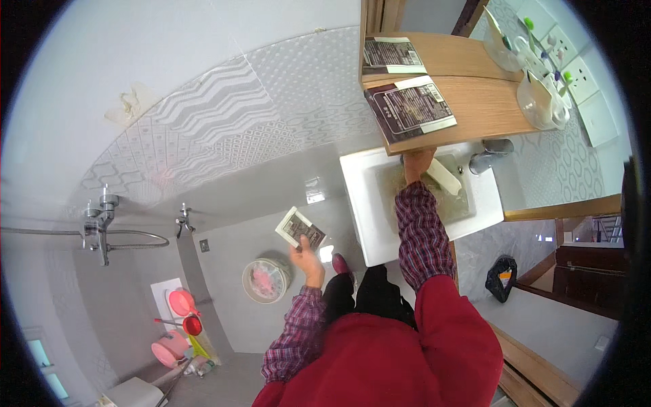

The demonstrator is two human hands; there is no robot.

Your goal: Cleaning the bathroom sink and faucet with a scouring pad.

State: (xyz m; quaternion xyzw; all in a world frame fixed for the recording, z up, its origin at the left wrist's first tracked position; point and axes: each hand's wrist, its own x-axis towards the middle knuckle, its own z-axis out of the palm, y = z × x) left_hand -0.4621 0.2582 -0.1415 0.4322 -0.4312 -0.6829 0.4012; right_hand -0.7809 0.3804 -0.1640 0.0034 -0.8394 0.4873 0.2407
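Observation:
My left hand (308, 264) is closed on a flat packet (300, 228), dark in the middle with cream ends, above the floor left of the sink. My right hand (418, 165) reaches over the far side of the white sink (357, 197), below the edge of a wooden shelf. Its fingers are mostly hidden, so I cannot make out what they hold. Beside it, a long cream-coloured object (444, 175) lies in the cloudy water of the basin. A similar dark packet (411, 107) lies flat on the wooden shelf (485, 102).
A chrome tap (489, 156) stands at the sink's right. Cups with toothbrushes (544, 102) sit on the shelf before a mirror. A bucket (266, 280) is on the floor, left of my feet. Pink basins (173, 346) and a wall shower tap (100, 224) are farther left; a black-lined bin (502, 278) is right.

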